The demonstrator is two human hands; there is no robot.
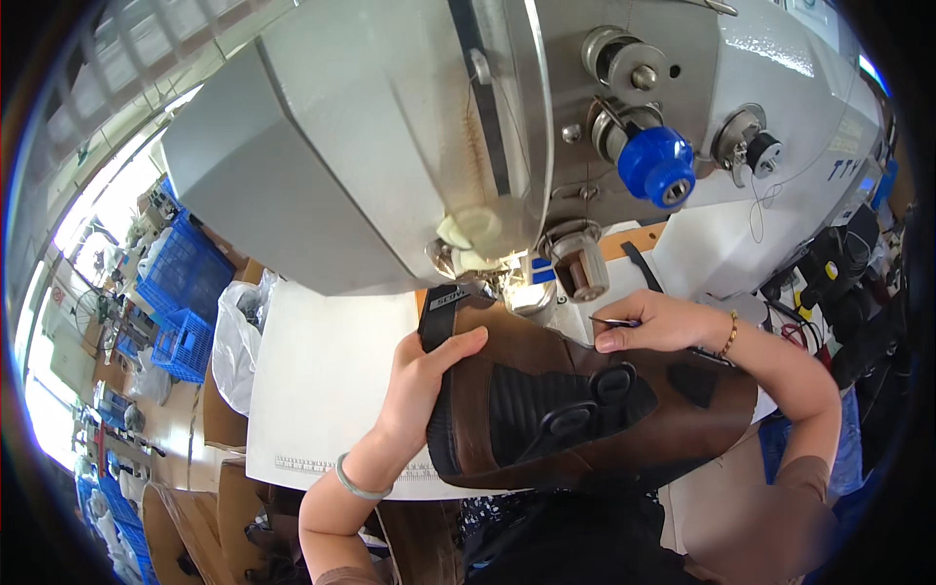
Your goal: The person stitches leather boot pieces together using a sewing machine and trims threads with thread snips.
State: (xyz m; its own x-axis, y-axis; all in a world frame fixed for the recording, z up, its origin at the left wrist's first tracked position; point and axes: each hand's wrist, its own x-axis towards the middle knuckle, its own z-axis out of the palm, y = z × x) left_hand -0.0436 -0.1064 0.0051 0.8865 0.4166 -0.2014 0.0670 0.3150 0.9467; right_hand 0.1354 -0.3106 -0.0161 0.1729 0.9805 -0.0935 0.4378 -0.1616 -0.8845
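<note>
A brown leather piece [468, 390] with a black ribbed panel lies under the needle area of a grey-white sewing machine [341, 146]. Two black oval parts [570, 421] stand up from the panel. At the leather's left edge, my left hand [419, 375] grips it, thumb on top and fingers hidden beneath. My right hand [658, 324] rests over the far edge, closed around a slim dark pointed tool [616, 322]; its exact kind is unclear. The tool's tip points left, toward the lit needle area. The leather's near side reaches down to my lap.
A white work table [322, 390] with a printed ruler along its near edge spreads to the left. A blue tension knob [658, 166] and a thread bobbin [580, 268] sit on the machine. Blue crates [185, 268], a white plastic bag [237, 341] and cardboard boxes [185, 517] stand left of the table.
</note>
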